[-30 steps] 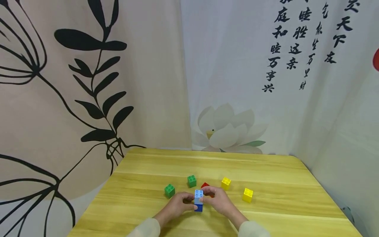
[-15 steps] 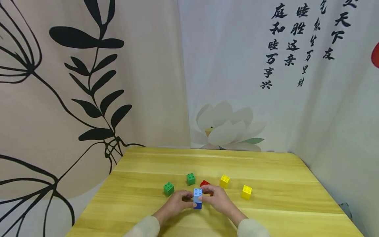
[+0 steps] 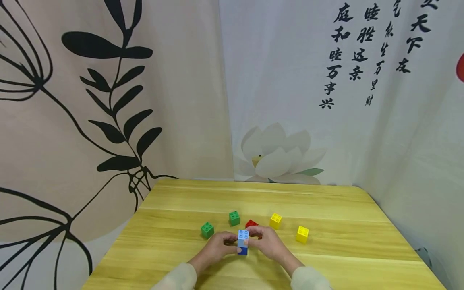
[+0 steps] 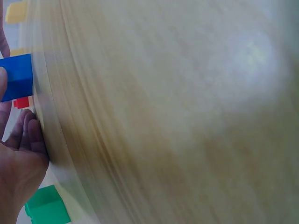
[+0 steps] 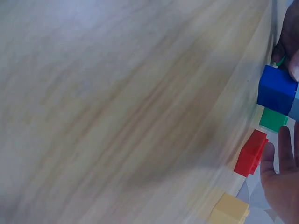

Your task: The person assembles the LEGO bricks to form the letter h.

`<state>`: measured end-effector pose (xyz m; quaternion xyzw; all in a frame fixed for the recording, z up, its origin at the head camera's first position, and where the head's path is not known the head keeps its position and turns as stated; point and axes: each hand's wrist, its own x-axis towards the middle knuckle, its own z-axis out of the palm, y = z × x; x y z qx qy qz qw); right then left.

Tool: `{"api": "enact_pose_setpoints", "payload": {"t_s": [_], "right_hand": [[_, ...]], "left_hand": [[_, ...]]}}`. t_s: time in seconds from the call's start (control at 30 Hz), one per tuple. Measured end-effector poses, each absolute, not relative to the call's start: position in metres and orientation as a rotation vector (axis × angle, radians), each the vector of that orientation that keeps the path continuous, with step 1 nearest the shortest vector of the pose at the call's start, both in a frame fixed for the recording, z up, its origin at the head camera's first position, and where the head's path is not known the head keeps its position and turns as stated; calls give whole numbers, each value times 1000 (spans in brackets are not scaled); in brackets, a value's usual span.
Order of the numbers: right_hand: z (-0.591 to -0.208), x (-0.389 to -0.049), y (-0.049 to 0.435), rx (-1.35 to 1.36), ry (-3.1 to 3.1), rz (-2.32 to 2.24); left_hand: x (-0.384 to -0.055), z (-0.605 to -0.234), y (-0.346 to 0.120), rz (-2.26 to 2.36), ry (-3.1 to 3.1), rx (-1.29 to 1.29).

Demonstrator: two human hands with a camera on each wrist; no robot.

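Observation:
A light blue toy building brick (image 3: 243, 236) stands on a dark blue brick (image 3: 243, 251), both upright in the middle of the head view. From the left side, my left hand (image 3: 216, 248) pinches the dark blue brick, its thumb on the near face. My right hand (image 3: 268, 243) grips the light blue brick between thumb and fingers. In the left wrist view the dark blue brick (image 4: 21, 76) shows at the left edge. The right wrist view has the dark blue brick (image 5: 277, 90) below the light blue one (image 5: 295, 105). Whether the stack touches the table is unclear.
Behind my right hand a red brick (image 3: 251, 223) is partly hidden. Two green bricks (image 3: 234, 218) (image 3: 207, 230) lie at the left and two yellow bricks (image 3: 276, 221) (image 3: 302, 234) at the right. The wooden table (image 3: 348, 257) ends before a patterned curtain (image 3: 192, 100).
Both hands keep their hold on the stacked bricks with hardly any movement. The head view has shifted slightly.

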<state>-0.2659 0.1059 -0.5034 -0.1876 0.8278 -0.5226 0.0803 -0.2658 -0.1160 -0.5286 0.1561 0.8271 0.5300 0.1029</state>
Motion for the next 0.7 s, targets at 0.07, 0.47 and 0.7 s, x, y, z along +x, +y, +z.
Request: {"api": "enact_pose_setpoints", "payload": {"t_s": [0.07,0.47,0.7], "right_hand": [[-503,-266,105,-568,2477,-1566],[-508,-263,103,-532,2461,-1626],[-508,-262,103,-524,2462,-1635]], "left_hand": [[-266,-528,-116,1563,2440,456],[-265,-526,-117,1548,2446,462],[-265,-526,-117,1536,2456,470]]}}
